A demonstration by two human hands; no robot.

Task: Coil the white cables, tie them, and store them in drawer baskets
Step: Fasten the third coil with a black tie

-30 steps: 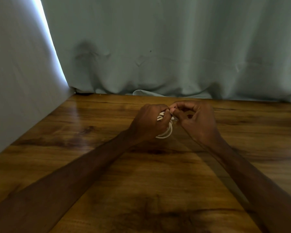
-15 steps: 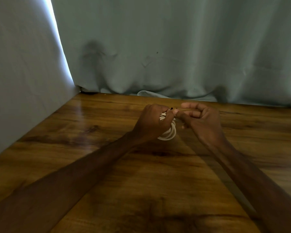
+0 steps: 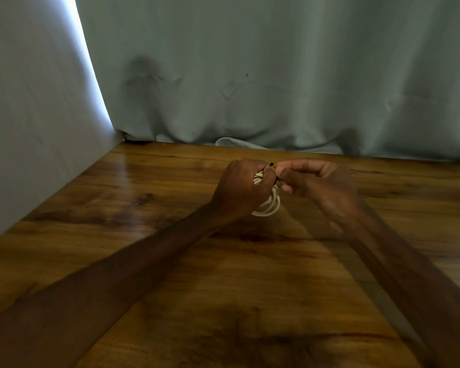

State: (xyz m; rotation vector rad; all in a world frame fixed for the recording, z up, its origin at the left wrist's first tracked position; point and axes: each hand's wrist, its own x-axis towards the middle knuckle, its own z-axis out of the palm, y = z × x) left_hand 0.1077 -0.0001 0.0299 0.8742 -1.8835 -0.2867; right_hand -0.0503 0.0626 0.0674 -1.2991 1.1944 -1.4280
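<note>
"One coil in hand, is it? Which step?" asks the first.

"Tying, I judge," says the second. "The small coil of white round cable (image 3: 270, 208) is toward 12 o'clock over the brown wood-grain table top (image 3: 170, 261); whether it touches the wood I cannot tell. The left hand (image 3: 243, 189) has its fingers curled round the coil's upper part, so only the lower loops show, at that hand's 5 o'clock. The right hand (image 3: 322, 187), at the left's 3 o'clock, presses thumb against forefinger on something thin at the coil's top, with its other fingers curled in. A short dark tip (image 3: 272, 164), probably a tie's end, sticks up between the two hands."

"And the next move?"

"The tie needs drawing snug round the loops and fastening while the left hand holds them from springing apart. Then comes storage, but no drawer basket is in view, so the person will have to turn or reach elsewhere."

"Any brand or writing?"

"None readable. A pale grey-green cloth curtain (image 3: 276, 75) hangs at 12 o'clock, with a bright strip of daylight (image 3: 91, 75) at 10 o'clock. Neither carries a label, and the cable is too small and blurred to show any mark."
</note>
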